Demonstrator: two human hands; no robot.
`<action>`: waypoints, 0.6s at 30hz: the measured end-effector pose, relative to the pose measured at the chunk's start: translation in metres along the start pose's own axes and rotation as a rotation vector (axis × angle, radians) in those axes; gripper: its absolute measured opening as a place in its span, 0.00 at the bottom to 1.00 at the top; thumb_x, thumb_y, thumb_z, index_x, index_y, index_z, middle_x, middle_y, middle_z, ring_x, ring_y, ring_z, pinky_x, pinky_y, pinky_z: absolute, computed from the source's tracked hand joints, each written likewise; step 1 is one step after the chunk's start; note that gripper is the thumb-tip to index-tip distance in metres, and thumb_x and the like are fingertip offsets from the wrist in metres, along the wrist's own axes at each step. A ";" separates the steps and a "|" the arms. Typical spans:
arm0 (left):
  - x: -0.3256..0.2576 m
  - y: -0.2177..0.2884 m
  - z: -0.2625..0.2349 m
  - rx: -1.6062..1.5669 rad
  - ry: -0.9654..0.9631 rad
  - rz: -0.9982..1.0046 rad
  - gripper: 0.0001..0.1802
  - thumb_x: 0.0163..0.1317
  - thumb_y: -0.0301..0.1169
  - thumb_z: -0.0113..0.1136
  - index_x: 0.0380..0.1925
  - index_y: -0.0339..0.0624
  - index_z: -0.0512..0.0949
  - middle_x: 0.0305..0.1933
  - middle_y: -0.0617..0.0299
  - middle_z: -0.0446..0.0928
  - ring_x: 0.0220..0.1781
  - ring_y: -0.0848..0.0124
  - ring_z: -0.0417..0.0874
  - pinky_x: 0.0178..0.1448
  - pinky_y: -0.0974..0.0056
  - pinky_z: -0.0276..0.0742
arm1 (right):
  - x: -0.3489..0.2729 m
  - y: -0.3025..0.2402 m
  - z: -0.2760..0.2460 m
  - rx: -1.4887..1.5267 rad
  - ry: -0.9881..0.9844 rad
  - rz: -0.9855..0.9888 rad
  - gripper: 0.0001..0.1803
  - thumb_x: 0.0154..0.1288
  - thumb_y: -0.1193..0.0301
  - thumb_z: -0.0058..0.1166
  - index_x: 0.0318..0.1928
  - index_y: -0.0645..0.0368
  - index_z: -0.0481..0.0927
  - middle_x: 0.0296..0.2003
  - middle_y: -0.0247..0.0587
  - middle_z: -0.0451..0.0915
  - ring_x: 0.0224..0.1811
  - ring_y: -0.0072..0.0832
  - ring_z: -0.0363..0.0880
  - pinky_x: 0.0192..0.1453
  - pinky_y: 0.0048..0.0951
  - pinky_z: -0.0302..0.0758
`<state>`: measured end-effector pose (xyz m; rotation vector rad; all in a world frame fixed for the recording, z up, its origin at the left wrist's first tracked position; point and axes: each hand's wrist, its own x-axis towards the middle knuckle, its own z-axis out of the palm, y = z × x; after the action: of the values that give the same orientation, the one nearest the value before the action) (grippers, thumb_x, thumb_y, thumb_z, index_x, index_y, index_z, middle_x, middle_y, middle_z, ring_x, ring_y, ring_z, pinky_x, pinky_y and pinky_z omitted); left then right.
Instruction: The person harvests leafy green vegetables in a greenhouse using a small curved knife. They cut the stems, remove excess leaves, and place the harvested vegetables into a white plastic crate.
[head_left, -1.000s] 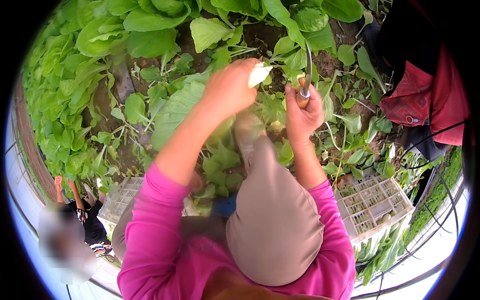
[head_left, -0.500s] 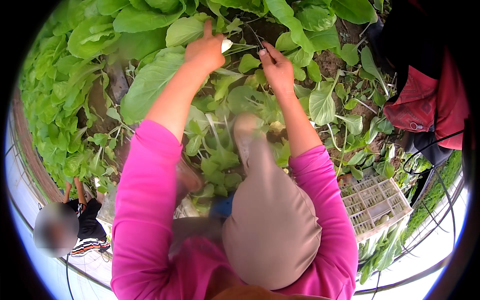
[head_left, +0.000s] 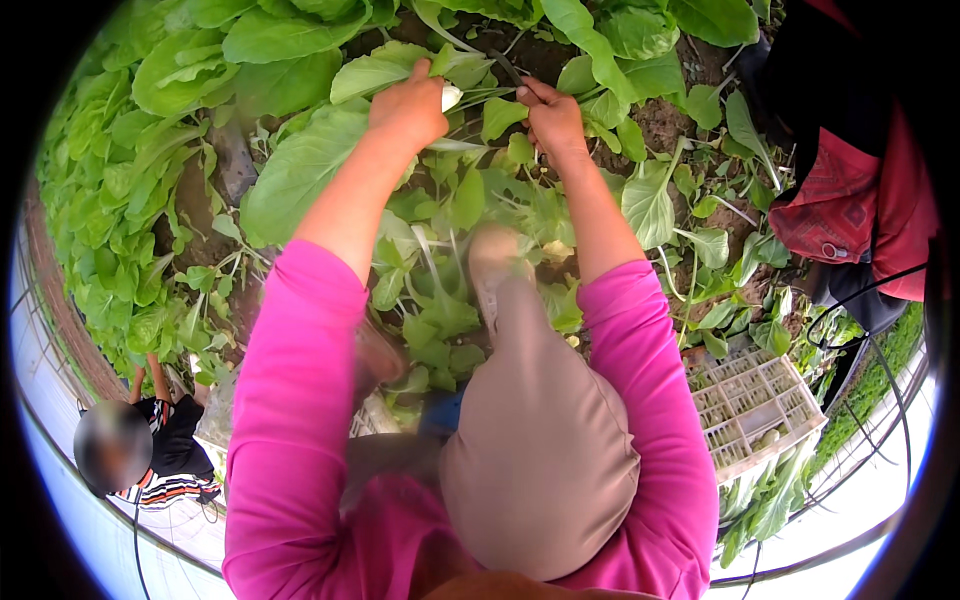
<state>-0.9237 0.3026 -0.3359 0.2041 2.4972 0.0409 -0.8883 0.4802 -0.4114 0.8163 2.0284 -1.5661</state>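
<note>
Where soil [head_left: 665, 125] shows, leafy greens [head_left: 290, 185] crowd around.

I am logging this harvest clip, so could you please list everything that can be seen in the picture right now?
Leafy plants: many, green, filling the bed across the upper picture.
Soil: brown, bare patches between the plants.
White-stalked plant: one, white and green, in the left hand.
Dark thin tool: one, by the right hand; its kind cannot be told.
Crate: one, whitish lattice, lower right.
Another person: one, dark striped top, lower left.
Red and black clothing: right edge; wearer hidden.
Left hand: closed on the white stalk.
Right hand: closed on the tool.
Sleeves: two, pink.
Knee: beige trousers, centre.
</note>
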 end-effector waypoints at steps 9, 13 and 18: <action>-0.003 -0.001 0.005 -0.095 -0.008 -0.027 0.24 0.48 0.27 0.56 0.50 0.46 0.74 0.66 0.63 0.60 0.50 0.58 0.78 0.51 0.57 0.76 | 0.003 0.012 0.006 -0.035 0.048 -0.139 0.19 0.63 0.58 0.50 0.54 0.47 0.77 0.43 0.42 0.81 0.45 0.33 0.79 0.51 0.31 0.71; -0.005 -0.004 0.009 -0.112 0.055 -0.018 0.24 0.48 0.26 0.56 0.50 0.47 0.74 0.64 0.64 0.62 0.50 0.58 0.78 0.51 0.57 0.76 | 0.011 0.013 0.010 -0.216 0.066 -0.213 0.20 0.64 0.55 0.47 0.55 0.41 0.76 0.47 0.40 0.80 0.50 0.37 0.77 0.53 0.34 0.71; -0.008 -0.003 0.006 -0.139 -0.006 -0.064 0.30 0.47 0.24 0.52 0.56 0.48 0.71 0.67 0.66 0.59 0.51 0.58 0.78 0.52 0.57 0.75 | 0.007 0.006 0.004 -0.356 0.078 -0.245 0.20 0.64 0.54 0.47 0.54 0.41 0.76 0.46 0.40 0.80 0.49 0.39 0.77 0.52 0.35 0.71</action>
<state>-0.9142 0.2981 -0.3360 0.0659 2.4814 0.1859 -0.8890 0.4787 -0.4211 0.5151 2.4444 -1.2478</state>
